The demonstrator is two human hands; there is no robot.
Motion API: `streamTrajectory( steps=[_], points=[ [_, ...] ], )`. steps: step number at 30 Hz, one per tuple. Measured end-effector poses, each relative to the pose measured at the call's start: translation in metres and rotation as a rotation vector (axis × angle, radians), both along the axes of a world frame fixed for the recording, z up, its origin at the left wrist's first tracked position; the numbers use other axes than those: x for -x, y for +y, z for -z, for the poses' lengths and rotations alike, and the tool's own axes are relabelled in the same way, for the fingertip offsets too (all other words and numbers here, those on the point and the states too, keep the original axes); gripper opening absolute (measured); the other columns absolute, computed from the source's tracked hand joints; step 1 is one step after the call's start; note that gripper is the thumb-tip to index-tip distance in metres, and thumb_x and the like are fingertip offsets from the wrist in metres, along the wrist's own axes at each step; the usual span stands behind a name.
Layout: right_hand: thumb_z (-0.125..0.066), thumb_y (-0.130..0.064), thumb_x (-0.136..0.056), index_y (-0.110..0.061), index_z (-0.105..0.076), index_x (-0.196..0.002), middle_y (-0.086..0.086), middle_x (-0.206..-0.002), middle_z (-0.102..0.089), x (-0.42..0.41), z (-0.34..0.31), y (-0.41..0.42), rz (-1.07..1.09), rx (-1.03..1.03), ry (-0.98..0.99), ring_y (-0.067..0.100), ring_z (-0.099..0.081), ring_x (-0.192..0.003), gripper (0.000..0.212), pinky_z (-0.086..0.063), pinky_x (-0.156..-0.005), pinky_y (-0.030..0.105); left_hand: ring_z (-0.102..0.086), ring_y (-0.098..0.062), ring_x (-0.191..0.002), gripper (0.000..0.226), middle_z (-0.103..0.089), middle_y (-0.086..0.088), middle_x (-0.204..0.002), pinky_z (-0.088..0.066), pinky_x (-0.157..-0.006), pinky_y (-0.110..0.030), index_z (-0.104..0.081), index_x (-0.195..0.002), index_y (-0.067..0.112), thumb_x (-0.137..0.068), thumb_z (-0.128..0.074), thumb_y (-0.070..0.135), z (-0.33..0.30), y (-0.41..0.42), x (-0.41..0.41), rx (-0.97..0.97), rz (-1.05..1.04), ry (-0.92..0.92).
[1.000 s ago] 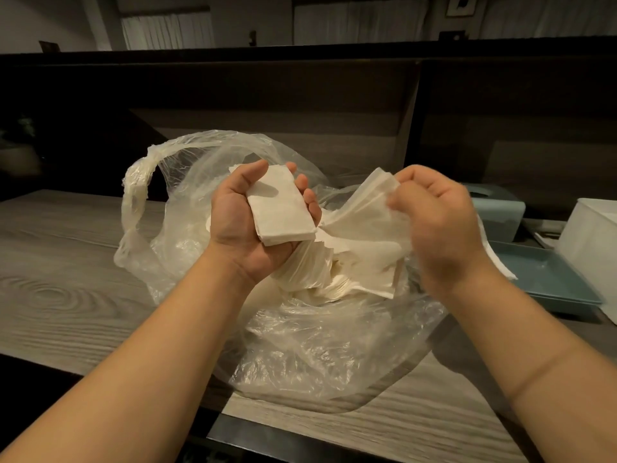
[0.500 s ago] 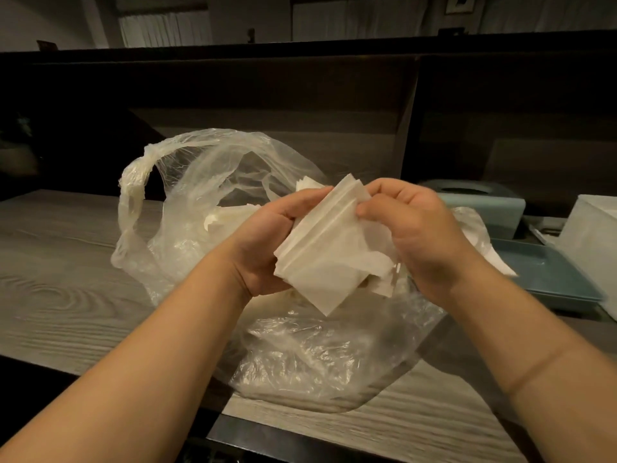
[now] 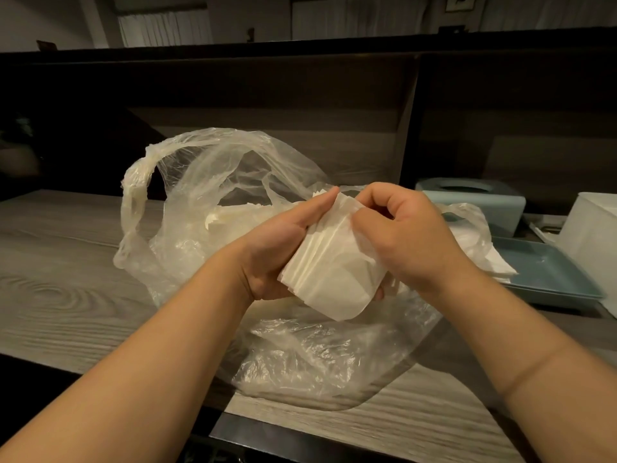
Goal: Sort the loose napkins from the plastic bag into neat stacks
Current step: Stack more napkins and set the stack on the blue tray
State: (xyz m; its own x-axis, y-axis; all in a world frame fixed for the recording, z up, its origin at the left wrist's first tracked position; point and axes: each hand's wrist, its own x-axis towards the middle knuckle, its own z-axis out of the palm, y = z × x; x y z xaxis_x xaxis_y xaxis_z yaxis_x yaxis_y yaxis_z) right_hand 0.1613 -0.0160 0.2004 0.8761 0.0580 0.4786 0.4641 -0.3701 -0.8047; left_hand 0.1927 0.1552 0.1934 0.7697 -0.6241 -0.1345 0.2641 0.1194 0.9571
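My left hand (image 3: 280, 252) holds a stack of white napkins (image 3: 330, 279) from below, and my right hand (image 3: 404, 235) pinches the top of that stack with bent fingers. Both hands are over a clear plastic bag (image 3: 207, 182) that sits open on the gray wood table (image 3: 66, 289), with more napkins inside it. A blue tray (image 3: 554, 279), a blue box (image 3: 480, 202) and a white box (image 3: 591, 238) sit to my right.
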Motion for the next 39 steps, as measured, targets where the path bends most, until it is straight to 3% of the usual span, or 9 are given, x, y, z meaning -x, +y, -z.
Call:
streamTrajectory(
  steps=[4,7,12,16,23,25,30,35,39],
  points=[
    [-0.063,-0.02,-0.092,-0.014,-0.067,-0.08,0.003,-0.077,-0.068,0.0,0.001,0.001,0.039,0.037,-0.022,0.025,-0.067,-0.073,0.014,-0.055,-0.058,0.04,-0.071,-0.03,-0.1,0.07,-0.072,-0.013,-0.113,-0.059,-0.09,-0.042,-0.069,-0.121,0.015,-0.083,-0.05,0.072,0.001,0.001,-0.001,-0.012,0.052,-0.009],
    [-0.064,-0.024,-0.093,-0.015,-0.068,-0.082,0.003,-0.079,-0.069,-0.001,0.001,0.001,0.039,0.022,-0.019,0.025,-0.067,-0.073,0.014,-0.052,-0.054,0.035,-0.07,-0.031,-0.104,0.08,-0.07,-0.014,-0.117,-0.058,-0.092,-0.043,-0.069,-0.122,0.015,-0.079,-0.051,0.081,0.002,0.002,-0.002,0.002,0.113,-0.028],
    [-0.064,-0.027,-0.094,-0.018,-0.068,-0.086,-0.004,-0.081,-0.068,0.0,0.003,0.002,0.046,0.01,-0.041,0.016,-0.065,-0.076,0.013,-0.052,-0.059,0.03,-0.066,-0.038,-0.1,0.071,-0.067,-0.02,-0.114,-0.054,-0.095,-0.051,-0.063,-0.129,0.012,-0.081,-0.073,0.063,0.005,0.002,-0.001,0.055,0.255,-0.054],
    [-0.057,-0.043,-0.097,-0.029,-0.063,-0.097,-0.014,-0.088,-0.063,-0.002,0.003,0.003,0.015,-0.161,-0.046,0.005,-0.061,-0.08,0.015,-0.049,-0.066,0.026,-0.063,-0.036,-0.094,0.061,-0.066,-0.02,-0.107,-0.053,-0.092,-0.051,-0.062,-0.126,0.005,-0.088,-0.07,0.052,0.003,0.0,0.0,0.126,0.349,0.002],
    [-0.063,-0.043,-0.097,-0.024,-0.05,-0.117,-0.005,-0.11,-0.051,0.003,0.005,0.0,0.04,0.014,-0.162,-0.009,-0.056,-0.09,0.03,-0.047,-0.069,0.008,-0.067,-0.034,-0.094,0.065,-0.065,-0.02,-0.109,-0.058,-0.088,-0.047,-0.062,-0.128,0.0,-0.086,-0.068,0.049,-0.004,0.005,-0.004,0.331,0.116,0.182],
    [-0.068,-0.058,-0.086,-0.029,-0.05,-0.11,-0.011,-0.113,-0.048,0.001,0.009,-0.001,0.033,0.231,-0.217,0.0,-0.051,-0.104,0.042,-0.044,-0.08,0.012,-0.067,-0.031,-0.095,0.063,-0.066,-0.017,-0.108,-0.058,-0.087,-0.044,-0.06,-0.129,0.004,-0.088,-0.066,0.051,-0.005,0.006,-0.006,0.353,0.051,0.208],
    [-0.07,-0.074,-0.069,-0.042,-0.042,-0.12,-0.023,-0.14,-0.032,0.001,0.015,0.003,-0.066,0.5,-0.209,0.011,-0.042,-0.123,0.067,-0.047,-0.102,0.047,-0.067,-0.03,-0.09,0.053,-0.067,-0.015,-0.1,-0.059,-0.079,-0.04,-0.066,-0.114,0.008,-0.086,-0.065,0.053,-0.005,0.005,-0.006,0.325,-0.002,0.202],
    [-0.079,-0.059,-0.072,-0.049,-0.042,-0.123,-0.031,-0.144,-0.029,-0.001,0.015,0.001,-0.131,0.472,-0.138,0.017,-0.046,-0.129,0.064,-0.049,-0.101,0.053,-0.068,-0.03,-0.095,0.049,-0.068,-0.015,-0.102,-0.058,-0.084,-0.042,-0.071,-0.112,0.01,-0.086,-0.068,0.052,-0.003,0.005,-0.007,0.262,0.021,0.173],
    [-0.076,-0.068,-0.069,-0.054,-0.035,-0.13,-0.03,-0.154,-0.018,-0.002,0.018,0.002,-0.139,0.506,-0.104,0.017,-0.036,-0.141,0.076,-0.044,-0.108,0.055,-0.071,-0.03,-0.089,0.053,-0.071,-0.015,-0.096,-0.06,-0.078,-0.042,-0.072,-0.11,0.008,-0.089,-0.064,0.056,-0.005,0.004,-0.006,0.262,-0.016,0.195]
  ],
)
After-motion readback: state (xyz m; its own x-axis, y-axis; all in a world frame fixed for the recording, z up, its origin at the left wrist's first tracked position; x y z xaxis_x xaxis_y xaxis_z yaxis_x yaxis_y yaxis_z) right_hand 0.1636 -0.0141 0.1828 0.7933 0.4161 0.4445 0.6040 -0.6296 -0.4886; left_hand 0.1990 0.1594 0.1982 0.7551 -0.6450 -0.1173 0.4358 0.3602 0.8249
